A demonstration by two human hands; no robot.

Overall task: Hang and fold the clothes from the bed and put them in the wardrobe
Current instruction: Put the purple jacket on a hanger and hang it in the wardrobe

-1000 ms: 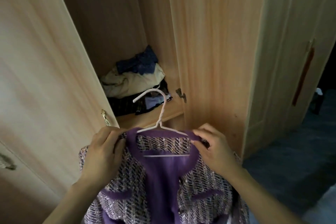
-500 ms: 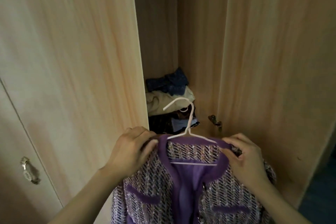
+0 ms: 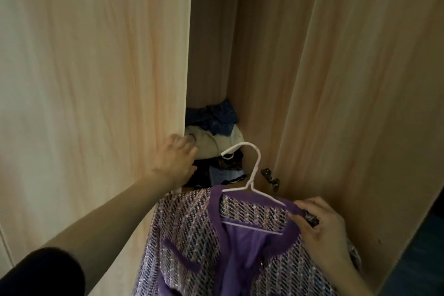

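Purple tweed jacket (image 3: 192, 235) (white hanger (image 3: 252, 185)), right hand (image 3: 319, 226) pinching shoulder; left hand (image 3: 176, 161) loose on door (image 3: 96, 79).

The jacket (image 3: 192, 243) runs off the bottom edge; the left door (image 3: 96, 79) hides part of the clothes pile (image 3: 216, 137).

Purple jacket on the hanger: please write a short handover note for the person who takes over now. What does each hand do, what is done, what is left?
Left hand: open, at the edge of the left wardrobe door, holding nothing.
Right hand: its grip is on the shoulder of the purple tweed jacket, which it carries alone.
Done: the jacket sits on the white hanger, in front of the open wardrobe.
Inside: a pile of clothes lies on the shelf.
Left: hook the hanger inside; no rail is in view. The bed is out of sight.
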